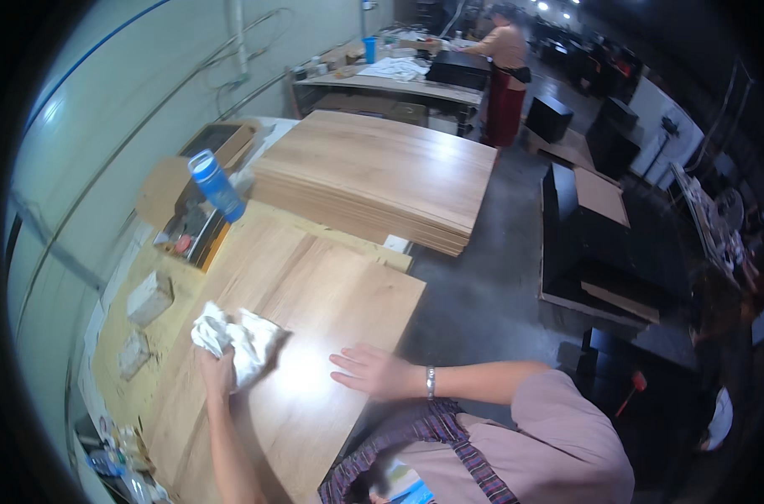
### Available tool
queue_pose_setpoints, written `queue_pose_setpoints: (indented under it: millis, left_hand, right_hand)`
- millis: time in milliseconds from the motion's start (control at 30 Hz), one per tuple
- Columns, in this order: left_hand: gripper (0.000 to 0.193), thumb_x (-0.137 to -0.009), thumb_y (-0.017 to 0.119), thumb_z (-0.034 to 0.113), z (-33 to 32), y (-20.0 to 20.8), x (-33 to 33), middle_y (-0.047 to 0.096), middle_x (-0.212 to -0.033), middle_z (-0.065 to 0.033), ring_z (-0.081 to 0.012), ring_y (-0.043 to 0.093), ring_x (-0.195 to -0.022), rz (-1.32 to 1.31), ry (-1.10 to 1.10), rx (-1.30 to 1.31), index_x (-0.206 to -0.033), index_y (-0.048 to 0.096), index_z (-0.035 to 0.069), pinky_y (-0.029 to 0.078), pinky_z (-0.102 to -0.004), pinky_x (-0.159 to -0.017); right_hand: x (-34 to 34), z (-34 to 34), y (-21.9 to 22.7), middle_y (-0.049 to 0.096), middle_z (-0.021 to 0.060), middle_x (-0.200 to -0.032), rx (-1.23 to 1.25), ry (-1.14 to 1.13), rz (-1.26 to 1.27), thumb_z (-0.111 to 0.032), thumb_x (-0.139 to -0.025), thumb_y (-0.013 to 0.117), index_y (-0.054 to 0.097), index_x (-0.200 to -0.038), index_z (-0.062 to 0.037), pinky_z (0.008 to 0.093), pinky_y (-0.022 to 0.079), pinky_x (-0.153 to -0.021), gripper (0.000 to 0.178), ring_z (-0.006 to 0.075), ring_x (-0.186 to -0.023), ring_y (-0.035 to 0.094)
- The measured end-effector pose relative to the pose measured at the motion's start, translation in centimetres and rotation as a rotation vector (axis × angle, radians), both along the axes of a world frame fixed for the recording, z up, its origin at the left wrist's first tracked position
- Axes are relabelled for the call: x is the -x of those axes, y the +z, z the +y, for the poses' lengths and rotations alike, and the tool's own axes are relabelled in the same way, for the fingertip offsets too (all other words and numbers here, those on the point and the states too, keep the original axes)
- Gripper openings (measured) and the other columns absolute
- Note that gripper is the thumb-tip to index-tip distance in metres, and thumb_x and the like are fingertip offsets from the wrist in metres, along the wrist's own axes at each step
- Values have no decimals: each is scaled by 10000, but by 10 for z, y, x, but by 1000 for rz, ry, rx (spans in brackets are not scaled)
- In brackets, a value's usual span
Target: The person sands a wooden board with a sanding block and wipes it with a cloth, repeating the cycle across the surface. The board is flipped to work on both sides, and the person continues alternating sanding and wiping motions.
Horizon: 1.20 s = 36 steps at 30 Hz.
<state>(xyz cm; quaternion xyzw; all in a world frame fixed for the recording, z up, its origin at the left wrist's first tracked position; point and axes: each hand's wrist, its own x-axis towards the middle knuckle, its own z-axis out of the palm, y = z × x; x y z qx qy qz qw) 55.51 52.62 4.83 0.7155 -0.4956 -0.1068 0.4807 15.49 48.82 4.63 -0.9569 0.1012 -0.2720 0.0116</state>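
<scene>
A light wood-grain panel lies flat on the workbench in front of me. My left hand is closed around a crumpled white cloth, which rests on the panel's left part. My right hand lies flat on the panel near its right edge, fingers stretched out, with a metal band at the wrist. Nothing is in that hand.
Beyond the panel stands a stack of similar wood boards. On the bench's left are a blue bottle, an open cardboard box and a whitish block. Black panels are piled at right; another person works farther back.
</scene>
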Motion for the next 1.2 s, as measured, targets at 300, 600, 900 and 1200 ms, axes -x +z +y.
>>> queue_pose_setpoints:
  millis: [300, 600, 900, 1200]
  left_hand:
    - [418, -817, 673, 117, 276, 168, 104, 668, -1120, -108, -231, 648, -951, 483, 133, -84, -1213, 618, -7, 533, -346, -826]
    - [407, -820, 669, 119, 321, 90, 133, 667, -1120, -105, -240, 646, -955, 262, 233, -265, -1208, 621, 7, 531, -352, -832]
    - [396, -822, 665, 122, 301, 46, 144, 665, -1119, -102, -249, 644, -960, 201, 42, -258, -1203, 624, 21, 530, -359, -839]
    - [385, -825, 661, 125, 236, 36, 153, 664, -1119, -98, -259, 642, -965, 124, -193, -235, -1198, 627, 35, 528, -365, -845]
  right_hand:
    - [10, 36, 46, 590, 274, -1323, 57, 77, 34, -178, -824, 572, 632, -1240, 19, 491, 483, -992, 464, 379, -1150, 617]
    - [-24, 43, 236, 634, 78, -765, 272, 146, -69, -128, -689, 641, 647, -837, -35, 329, 492, -531, 175, 199, -624, 608]
    - [-97, 7, 371, 611, 171, -695, 231, -74, -151, -249, -748, 776, 640, -774, -25, 453, 456, -612, 264, 383, -687, 615]
    - [-102, -77, 327, 727, 235, -878, -265, -504, 141, -343, -736, 772, 746, -829, 14, 411, 556, -782, 370, 351, -874, 718]
